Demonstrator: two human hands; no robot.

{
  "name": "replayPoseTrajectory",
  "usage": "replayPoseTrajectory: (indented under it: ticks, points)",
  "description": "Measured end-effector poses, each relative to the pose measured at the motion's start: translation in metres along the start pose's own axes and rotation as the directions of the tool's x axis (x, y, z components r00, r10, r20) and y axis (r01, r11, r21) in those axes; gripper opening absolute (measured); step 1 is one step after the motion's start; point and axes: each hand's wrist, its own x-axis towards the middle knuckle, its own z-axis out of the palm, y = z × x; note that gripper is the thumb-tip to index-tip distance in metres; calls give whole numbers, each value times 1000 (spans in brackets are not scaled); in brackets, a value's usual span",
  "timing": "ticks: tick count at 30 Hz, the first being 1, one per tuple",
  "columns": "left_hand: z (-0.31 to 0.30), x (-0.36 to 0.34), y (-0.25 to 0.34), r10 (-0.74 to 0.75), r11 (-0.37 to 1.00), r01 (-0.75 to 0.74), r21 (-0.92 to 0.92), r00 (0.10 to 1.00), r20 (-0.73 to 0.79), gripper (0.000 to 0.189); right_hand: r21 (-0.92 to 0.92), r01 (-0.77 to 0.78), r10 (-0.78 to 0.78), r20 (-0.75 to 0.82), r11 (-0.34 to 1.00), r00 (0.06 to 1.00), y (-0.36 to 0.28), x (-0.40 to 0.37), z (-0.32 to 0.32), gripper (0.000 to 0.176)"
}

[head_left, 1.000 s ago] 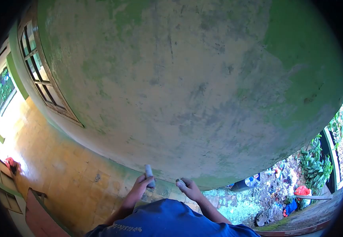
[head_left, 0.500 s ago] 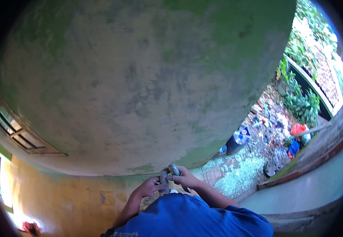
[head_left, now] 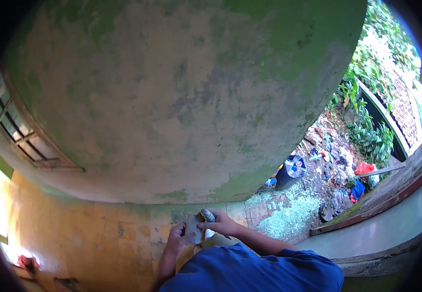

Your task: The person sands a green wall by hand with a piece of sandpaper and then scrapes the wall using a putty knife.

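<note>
Low in the head view, in front of my blue shirt, my two hands are close together. My left hand (head_left: 178, 236) is closed on the lower left edge of a flat grey piece (head_left: 194, 225), thin and roughly rectangular; I cannot make out its material. Within my right hand (head_left: 223, 224) is a tool with a thick, rounded, greyish handle (head_left: 207, 214), which looks like a scraper; its other end is hidden. My right thumb reaches across to the grey piece's edge. Both things are apart from the wall.
A large wall (head_left: 172, 112) with patchy green paint curves ahead. Left is a barred window (head_left: 23, 129); below runs a yellowish tiled floor (head_left: 94, 228). To the right stand a dark bin (head_left: 290, 173), scattered rubbish (head_left: 335, 160), pale green flakes (head_left: 288, 219) and a low ledge (head_left: 376, 243).
The view has shifted, showing more floor. My hands have moved slightly left and down, and the grey piece now shows its broad face. The tool's handle has tilted further to the left.
</note>
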Motion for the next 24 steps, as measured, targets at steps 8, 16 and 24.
replayPoseTrajectory:
  ticks: [8, 16, 24]
  points:
    - [27, -10, 5, 321, 838, -360, -410, 933, -164, 57, -130, 78, -84, -38, 988, 996, 5, 11, 7, 35]
    - [92, 59, 11, 238, 907, -255, -335, 967, -90, 36, -147, 117, -136, -129, 982, 982, -16, 1, -72, 32]
    - [190, 149, 10, 105, 988, -94, -120, 990, 96, 31, -175, 115, -168, -326, 978, 930, -6, -53, -192, 32]
